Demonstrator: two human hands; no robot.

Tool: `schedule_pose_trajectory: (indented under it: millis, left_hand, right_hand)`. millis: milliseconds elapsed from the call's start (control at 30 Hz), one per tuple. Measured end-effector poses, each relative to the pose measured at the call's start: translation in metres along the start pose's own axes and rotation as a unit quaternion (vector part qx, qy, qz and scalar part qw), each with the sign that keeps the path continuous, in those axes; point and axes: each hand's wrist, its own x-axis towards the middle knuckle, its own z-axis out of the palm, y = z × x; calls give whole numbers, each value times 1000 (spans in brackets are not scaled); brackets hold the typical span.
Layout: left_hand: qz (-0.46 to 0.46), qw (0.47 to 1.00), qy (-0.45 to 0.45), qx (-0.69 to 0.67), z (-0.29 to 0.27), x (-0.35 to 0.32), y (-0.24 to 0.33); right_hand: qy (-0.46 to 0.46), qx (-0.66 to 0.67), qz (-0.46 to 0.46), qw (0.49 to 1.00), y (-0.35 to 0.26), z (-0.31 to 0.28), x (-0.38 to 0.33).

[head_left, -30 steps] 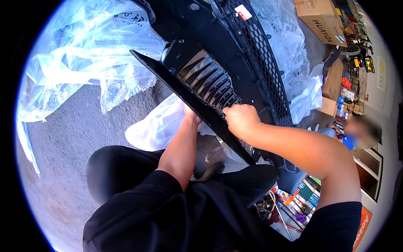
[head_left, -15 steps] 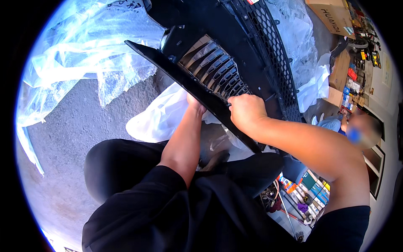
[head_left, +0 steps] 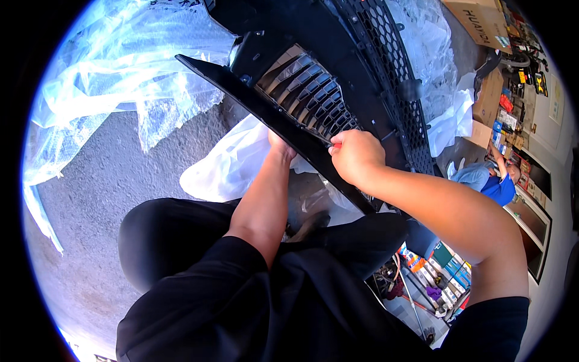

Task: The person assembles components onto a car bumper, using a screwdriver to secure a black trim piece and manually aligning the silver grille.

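Note:
A large black car bumper [head_left: 301, 30] stands tilted in front of me, its long near edge slanting down to the right. Set into it is a grille [head_left: 310, 90] of curved slats. My left hand [head_left: 281, 145] grips the near edge from below, its fingers hidden behind the panel. My right hand [head_left: 360, 158] is closed at the lower end of the grille, over the inner side of that edge. A slim tool with a red handle [head_left: 337, 145] shows a little at its fingertips; the fist covers the rest.
Clear plastic sheeting [head_left: 120, 78] spreads over the concrete floor at the left, and a white plastic bag [head_left: 220, 163] lies under the bumper. A black honeycomb mesh panel [head_left: 389, 48] runs along its far side. Cardboard boxes [head_left: 479, 24] and a person in blue [head_left: 499, 190] are at the right.
My right hand has turned slightly, and a bit of red now shows at its fingertips. The left hand keeps its place. At the right, the person in blue has moved back from my arm.

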Motion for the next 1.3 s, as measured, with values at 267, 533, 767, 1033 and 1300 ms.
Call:
schedule_pose_trajectory:
  millis: [267, 533, 767, 1033, 1300]
  left_hand:
    - [-7, 999, -46, 28, -46, 32, -6]
    - [-10, 981, -115, 154, -23, -4, -39]
    - [33, 978, -23, 203, -16, -35, -37]
    - [-12, 973, -127, 193, -12, -34, -54]
    - [31, 943, -178, 279, -14, -15, -45]
  right_hand:
    - [-21, 123, 99, 987, 20, 26, 22]
    - [-71, 207, 39, 975, 105, 70, 10]
    - [146, 477, -63, 864, 188, 74, -134]
    - [324, 510, -152, 782, 345, 110, -190]
    - [421, 547, 286, 665, 489, 382, -262]
